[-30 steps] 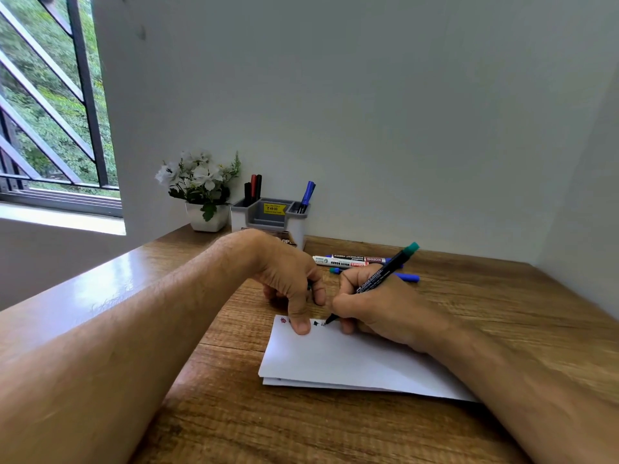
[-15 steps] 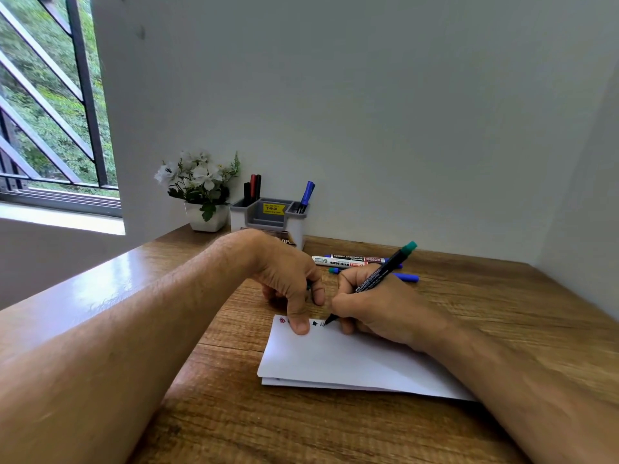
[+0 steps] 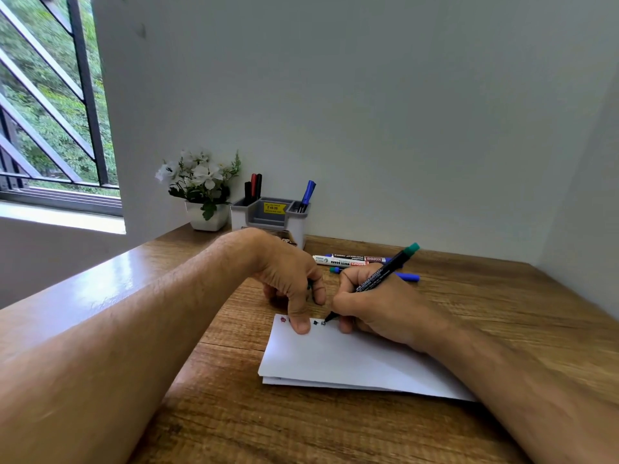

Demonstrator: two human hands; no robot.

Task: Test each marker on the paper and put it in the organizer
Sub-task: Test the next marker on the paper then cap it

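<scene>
My right hand (image 3: 378, 306) grips a black marker with a green end (image 3: 388, 267), its tip touching the top edge of the white paper (image 3: 351, 360). Small red, dark blue and greenish marks sit by the tip. My left hand (image 3: 288, 283) presses its thumb on the paper, and its curled fingers hold a small dark cap (image 3: 310, 285). The grey organizer (image 3: 268, 214) stands at the wall with black and red markers (image 3: 253, 187) on its left and a blue marker (image 3: 307, 193) on its right. Loose markers (image 3: 351, 260) lie behind my right hand, one of them blue (image 3: 407, 277).
A white pot of flowers (image 3: 201, 192) stands left of the organizer. The wooden desk (image 3: 502, 313) is boxed in by the wall behind and another wall on the right. A barred window (image 3: 50, 128) is at the far left.
The marker tip has shifted slightly and a small new mark has appeared beside the dark blue one. My left hand has stayed put on the paper.
</scene>
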